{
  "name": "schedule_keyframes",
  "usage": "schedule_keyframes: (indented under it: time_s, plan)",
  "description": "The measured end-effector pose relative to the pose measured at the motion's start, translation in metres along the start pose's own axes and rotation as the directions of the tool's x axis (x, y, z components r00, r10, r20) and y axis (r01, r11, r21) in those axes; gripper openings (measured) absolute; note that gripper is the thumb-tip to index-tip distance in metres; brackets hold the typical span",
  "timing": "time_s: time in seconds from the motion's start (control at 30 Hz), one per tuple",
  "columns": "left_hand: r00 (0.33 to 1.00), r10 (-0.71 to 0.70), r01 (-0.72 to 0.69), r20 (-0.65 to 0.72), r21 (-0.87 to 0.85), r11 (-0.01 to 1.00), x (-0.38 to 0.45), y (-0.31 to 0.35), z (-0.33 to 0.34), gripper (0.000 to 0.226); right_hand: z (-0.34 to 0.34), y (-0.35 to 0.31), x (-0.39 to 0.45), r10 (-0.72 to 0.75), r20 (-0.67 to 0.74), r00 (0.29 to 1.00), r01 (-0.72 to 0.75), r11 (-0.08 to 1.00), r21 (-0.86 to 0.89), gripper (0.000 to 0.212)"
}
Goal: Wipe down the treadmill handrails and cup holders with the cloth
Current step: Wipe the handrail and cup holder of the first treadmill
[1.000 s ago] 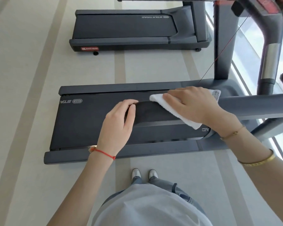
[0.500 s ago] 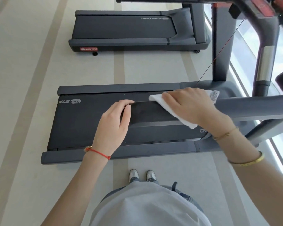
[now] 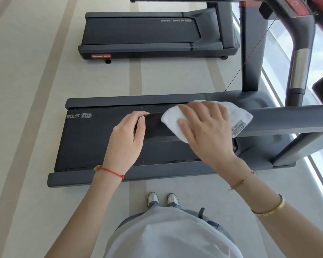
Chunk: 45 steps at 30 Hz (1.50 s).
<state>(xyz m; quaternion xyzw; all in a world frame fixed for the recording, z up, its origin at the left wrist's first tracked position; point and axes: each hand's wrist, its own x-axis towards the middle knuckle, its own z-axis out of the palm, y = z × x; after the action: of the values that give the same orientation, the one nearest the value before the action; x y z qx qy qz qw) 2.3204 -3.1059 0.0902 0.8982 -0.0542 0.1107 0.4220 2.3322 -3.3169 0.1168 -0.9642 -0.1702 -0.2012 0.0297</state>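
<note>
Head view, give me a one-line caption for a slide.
Right hand presses a white cloth along the treadmill handrail while the left hand grips its end.

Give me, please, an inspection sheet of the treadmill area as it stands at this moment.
Surface: dark handrail runs across the view above the near treadmill's belt.
Job's things: white cloth with a care label lies draped over the handrail; cup holders not seen.
Clutter: nothing seen.
Grippers: right hand presses flat on the cloth, fingers spread; left hand grips the handrail's end, fingers curled over it.
Cables: thin red cord slants down from the console toward the treadmill's base.
Surroundings: second treadmill marked STAR TRAC beyond; pale striped floor; bright window on the right; the person's shoes below.
</note>
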Motion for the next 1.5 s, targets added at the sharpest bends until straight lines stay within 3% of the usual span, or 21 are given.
schedule_keyframes:
  time_s: [0.1,0.23,0.37,0.47,0.6,0.83,1.23,1.5]
  plan:
    - [1.0,0.005,-0.005,0.01,-0.02,1.0,0.0,0.001,0.0,0.024,0.006,-0.035,0.011,-0.074,-0.017,0.997,0.075,0.996,0.045,0.04]
    - [1.0,-0.002,0.002,0.005,-0.009,1.0,0.0,0.001,-0.002,0.027,0.003,-0.005,-0.002,-0.154,0.024,0.988,0.153,0.987,0.042,0.045]
    - [1.0,-0.005,0.005,0.012,0.01,1.0,0.0,0.004,-0.003,0.03,-0.004,0.042,-0.018,0.122,-0.032,0.992,-0.121,0.992,0.02,0.038]
    - [0.999,0.006,-0.008,0.035,0.061,0.998,0.001,0.006,-0.004,0.031,0.003,0.018,-0.013,0.211,-0.065,0.975,-0.212,0.977,-0.003,0.035]
    - [0.997,0.064,-0.067,0.036,0.095,0.993,0.004,0.015,-0.003,0.03,0.014,-0.006,-0.015,0.113,-0.057,0.992,-0.111,0.993,0.028,0.041]
    - [0.98,0.168,-0.186,0.109,0.184,0.965,0.015,0.048,0.016,0.025,0.014,0.03,-0.024,-0.026,-0.107,0.994,0.027,1.0,0.009,0.044]
    - [0.958,0.224,-0.264,0.181,0.247,0.932,0.033,0.124,0.096,0.022,0.006,0.152,-0.061,0.052,-0.12,0.991,-0.051,0.999,0.007,0.043]
    - [0.957,0.219,-0.262,0.193,0.243,0.934,0.043,0.19,0.182,0.024,-0.016,0.289,-0.094,0.106,-0.135,0.985,-0.109,0.994,-0.013,0.04]
